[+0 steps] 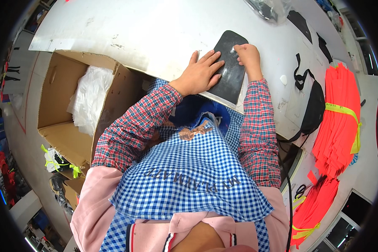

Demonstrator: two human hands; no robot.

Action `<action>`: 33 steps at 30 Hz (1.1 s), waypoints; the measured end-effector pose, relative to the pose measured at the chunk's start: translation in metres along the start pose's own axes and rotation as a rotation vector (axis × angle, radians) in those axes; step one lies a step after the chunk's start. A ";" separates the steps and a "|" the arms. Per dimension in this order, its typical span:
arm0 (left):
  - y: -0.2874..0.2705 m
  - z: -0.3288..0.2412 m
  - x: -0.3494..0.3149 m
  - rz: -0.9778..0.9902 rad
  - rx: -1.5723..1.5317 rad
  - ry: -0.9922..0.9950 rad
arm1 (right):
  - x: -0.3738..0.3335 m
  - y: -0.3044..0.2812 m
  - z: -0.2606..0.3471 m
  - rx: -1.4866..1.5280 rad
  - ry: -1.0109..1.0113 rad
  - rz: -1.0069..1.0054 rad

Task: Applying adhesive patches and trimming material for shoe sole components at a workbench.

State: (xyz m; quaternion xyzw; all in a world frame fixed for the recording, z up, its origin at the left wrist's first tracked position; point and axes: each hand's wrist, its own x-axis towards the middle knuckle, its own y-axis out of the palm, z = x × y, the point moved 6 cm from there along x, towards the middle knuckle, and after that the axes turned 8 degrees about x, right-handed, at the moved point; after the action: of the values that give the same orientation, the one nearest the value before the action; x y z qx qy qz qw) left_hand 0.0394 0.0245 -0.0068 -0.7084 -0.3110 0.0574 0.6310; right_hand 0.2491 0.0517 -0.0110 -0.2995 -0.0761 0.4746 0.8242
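Note:
A flat black panel (232, 82) with rounded far corners lies on the white table (126, 31), near its front edge. Its surface shines in places, as if under clear film. My left hand (198, 74) rests flat on the panel's left side, fingers spread. Over its upper right part my right hand (248, 56) is closed, thumb and fingers pinched together. Whatever the pinch holds, if anything, is too small to make out.
An open cardboard box (107, 98) with clear plastic bags (92, 98) stands left of the table. To the right lie a black strapped pouch (313, 107) and tied bundles of red-orange fabric (334, 126). Black scissors (300, 191) sit lower down. A plastic-wrapped item (271, 9) is at the far edge.

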 end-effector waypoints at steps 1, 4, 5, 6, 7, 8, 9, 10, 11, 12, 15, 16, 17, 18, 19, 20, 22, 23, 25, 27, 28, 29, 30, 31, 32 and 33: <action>0.001 0.000 0.000 0.011 0.002 -0.003 | -0.002 0.000 -0.001 0.007 -0.015 -0.040; -0.001 0.000 -0.001 -0.019 -0.022 0.001 | -0.004 0.001 0.004 -0.095 -0.121 -0.140; 0.000 0.000 -0.002 -0.009 -0.018 -0.004 | -0.004 0.003 0.003 -0.097 -0.101 -0.107; 0.000 0.000 -0.002 -0.004 -0.013 -0.007 | -0.002 0.003 0.003 -0.098 -0.076 -0.058; 0.000 0.000 -0.001 -0.002 -0.007 -0.009 | 0.000 0.002 0.002 -0.103 -0.040 -0.022; 0.000 0.000 -0.001 0.001 -0.006 -0.008 | 0.000 0.002 0.003 -0.089 -0.044 0.022; 0.000 -0.001 -0.001 0.003 -0.005 -0.008 | -0.002 0.001 0.003 -0.078 -0.037 0.056; -0.001 0.000 -0.001 0.005 -0.003 -0.010 | -0.004 0.000 0.003 -0.064 -0.041 0.082; -0.001 0.000 -0.001 -0.003 -0.002 -0.008 | -0.010 -0.007 0.006 -0.027 -0.114 -0.037; -0.002 0.000 -0.001 -0.009 -0.003 -0.009 | -0.022 -0.012 0.006 0.012 -0.194 -0.164; -0.002 0.000 -0.002 -0.022 -0.022 -0.008 | -0.053 -0.019 -0.003 0.048 -0.255 -0.341; -0.002 0.000 -0.002 -0.020 -0.026 -0.007 | -0.061 -0.017 -0.006 0.028 -0.260 -0.351; -0.002 0.000 -0.002 -0.019 -0.021 -0.003 | -0.067 -0.018 -0.010 0.003 -0.225 -0.371; -0.002 0.000 -0.002 -0.013 -0.011 -0.002 | -0.073 -0.017 -0.010 -0.007 -0.240 -0.350; -0.003 -0.001 -0.002 -0.021 0.003 0.002 | -0.076 -0.017 -0.011 0.014 -0.217 -0.335; -0.002 -0.001 -0.001 -0.007 0.001 0.003 | -0.078 -0.017 -0.010 0.036 -0.194 -0.318; -0.004 -0.002 -0.001 -0.010 0.009 0.012 | -0.082 -0.018 -0.005 0.045 -0.184 -0.298; -0.004 -0.001 -0.001 -0.004 0.000 0.008 | -0.084 -0.020 -0.001 0.081 -0.207 -0.320; -0.004 -0.001 0.000 0.005 -0.010 0.004 | -0.088 -0.024 0.006 0.160 -0.252 -0.364; -0.004 -0.001 -0.001 -0.012 -0.015 0.004 | -0.093 -0.026 0.008 0.280 -0.297 -0.382; -0.004 -0.001 -0.001 -0.016 -0.013 0.005 | -0.096 -0.027 0.008 0.345 -0.325 -0.383; -0.004 -0.001 -0.002 -0.012 -0.020 0.001 | -0.097 -0.026 0.003 0.342 -0.261 -0.355; -0.004 -0.001 -0.002 -0.008 -0.024 -0.002 | -0.097 -0.024 -0.002 0.346 -0.218 -0.317; -0.005 -0.001 -0.002 -0.021 -0.028 0.001 | -0.098 -0.022 -0.005 0.363 -0.217 -0.274; -0.005 -0.001 -0.002 -0.028 -0.034 0.001 | -0.096 -0.015 -0.009 0.363 -0.162 -0.189; -0.008 -0.002 -0.001 -0.051 -0.040 0.008 | -0.096 -0.007 -0.012 0.377 -0.147 -0.099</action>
State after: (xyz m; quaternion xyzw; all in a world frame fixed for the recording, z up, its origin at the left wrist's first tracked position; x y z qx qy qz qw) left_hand 0.0366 0.0218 0.0002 -0.7129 -0.3276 0.0323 0.6192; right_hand 0.2081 -0.0352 -0.0015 -0.1002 -0.0605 0.4599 0.8802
